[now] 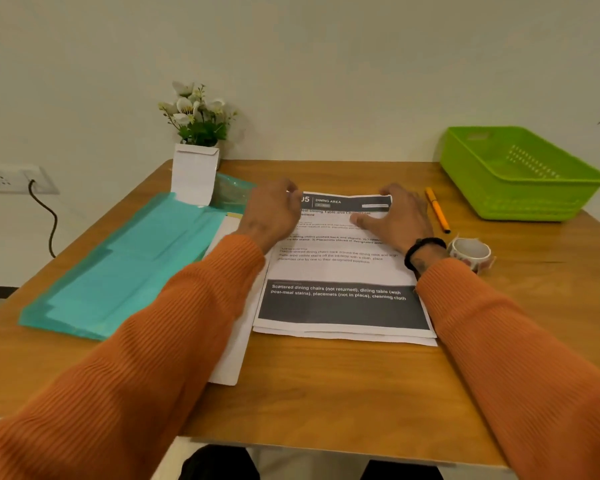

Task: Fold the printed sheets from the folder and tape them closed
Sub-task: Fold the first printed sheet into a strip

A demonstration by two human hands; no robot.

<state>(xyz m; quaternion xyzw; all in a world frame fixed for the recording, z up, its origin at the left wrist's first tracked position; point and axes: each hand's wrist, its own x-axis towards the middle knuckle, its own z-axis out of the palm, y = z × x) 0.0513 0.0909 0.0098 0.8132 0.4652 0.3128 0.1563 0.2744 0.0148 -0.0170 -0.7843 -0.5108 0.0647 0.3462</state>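
Head view looks down on a wooden bench (326, 393) pushed against a plain pale wall (326, 64), with a socket plate (14, 180) and a dark cable (47, 220) on the wall off to the left.

At the back edge stands a small pot of white flowers (198, 116) with a white envelope (194, 174) propped in front of it. A teal folder (125, 268) lies open along the left side, and a green basket (520, 171) sits at the far right corner.

The printed sheets (343, 271) lie flat in a small stack in the middle of the bench, dark header band at the far end, dark text band at the near end. A plain white sheet (232, 348) sticks out from under them on the left.

Both arms, in orange sleeves, reach forward. The left hand (274, 213) rests at the far left corner of the stack, fingers (288, 190) loosely curled at the header; whether they pinch the paper edge, I cannot tell. The right hand (399, 216) presses on the far right corner, fingers (385, 194) spread and released, thumb pointing inward across the page. A black band circles that wrist.

Just right of the right fingers lies an orange pen (437, 209), and beside the wrist sits a roll of tape (470, 252).
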